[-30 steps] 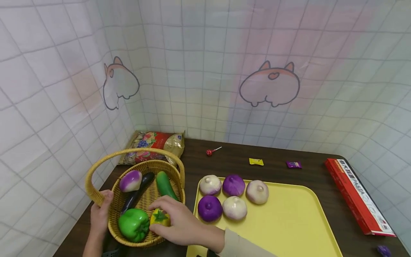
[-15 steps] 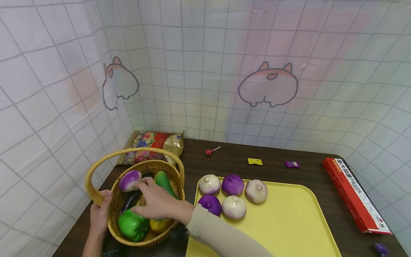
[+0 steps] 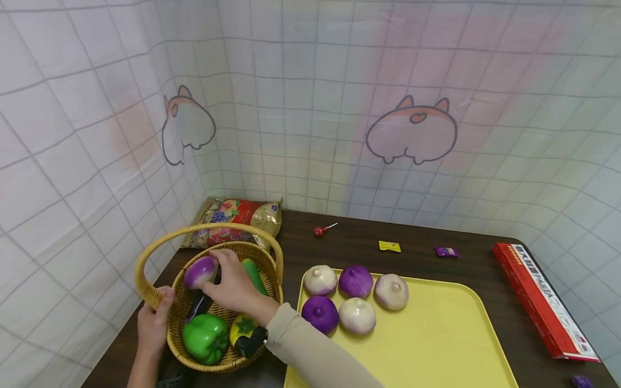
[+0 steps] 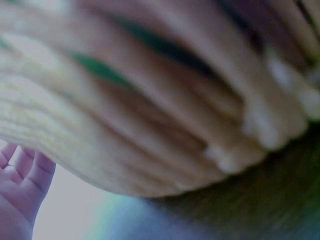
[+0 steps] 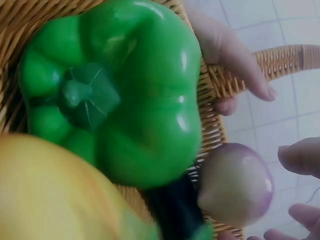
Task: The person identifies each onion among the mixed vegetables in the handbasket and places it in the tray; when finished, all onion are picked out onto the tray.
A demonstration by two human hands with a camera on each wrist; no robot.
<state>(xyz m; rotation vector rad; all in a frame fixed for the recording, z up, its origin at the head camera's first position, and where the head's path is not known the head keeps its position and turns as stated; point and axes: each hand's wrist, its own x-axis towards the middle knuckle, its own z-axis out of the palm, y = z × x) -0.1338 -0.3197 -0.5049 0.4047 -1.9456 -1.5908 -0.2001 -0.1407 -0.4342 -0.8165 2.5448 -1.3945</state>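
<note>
A wicker basket [image 3: 264, 258] with a hoop handle stands at the table's left. My left hand [image 3: 157, 312] grips its near-left rim, and its fingers [image 5: 230, 55] hook over the weave by the handle's base. My right hand [image 3: 215, 272] reaches into the basket and curls round a purple and white onion [image 3: 198, 271] at the back left, its fingertips [image 5: 300, 156] close beside the onion [image 5: 235, 185]. A green pepper [image 3: 206, 337], a yellow pepper [image 3: 241, 327], a cucumber [image 3: 253, 272] and a dark eggplant [image 3: 198, 306] also lie inside. The left wrist view shows only blurred wicker [image 4: 150, 100].
A yellow tray [image 3: 436, 345] to the right holds several purple and white onions [image 3: 356, 281]. A snack bag [image 3: 237, 213], a lollipop [image 3: 318, 231], two small sweets [image 3: 390, 246] and a red pasta box [image 3: 545, 299] lie on the dark table [image 3: 349, 242]. Tiled cloth walls close in the back and left.
My right hand left the yellow pepper at the basket's front, moved to the back left and closed round the purple and white onion. The left hand stayed on the rim.
</note>
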